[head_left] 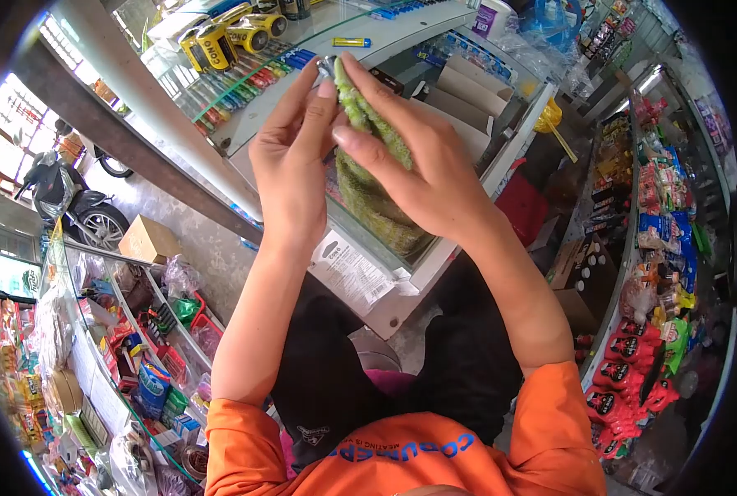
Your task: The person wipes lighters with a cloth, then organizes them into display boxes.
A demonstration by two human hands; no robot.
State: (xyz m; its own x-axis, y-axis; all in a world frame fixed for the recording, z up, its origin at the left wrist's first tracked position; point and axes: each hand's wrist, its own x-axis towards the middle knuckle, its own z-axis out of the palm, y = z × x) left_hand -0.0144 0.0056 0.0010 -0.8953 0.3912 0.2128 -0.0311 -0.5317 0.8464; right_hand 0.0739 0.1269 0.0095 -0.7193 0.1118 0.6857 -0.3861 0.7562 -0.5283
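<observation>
My left hand [295, 145] is raised over the glass counter, thumb and fingers pinched on a small silvery object [326, 66] whose kind I cannot make out. Beside it, my right hand [418, 153] is closed on a fuzzy green cloth [372, 202]. The cloth's upper edge is bunched up against the silvery object, and its lower part hangs down over the counter. Below the hands, a white printed card with a barcode [353, 269] lies at the counter's near edge. Beyond the fingertips is a yellow battery [352, 42].
Yellow battery packs [211, 45] and rows of coloured pens [248, 87] are at the back left. An open cardboard box [472, 87] sits inside the display case. Stocked shelves flank me, with red packets [629, 364] on the right. A motorbike [71, 198] stands at far left.
</observation>
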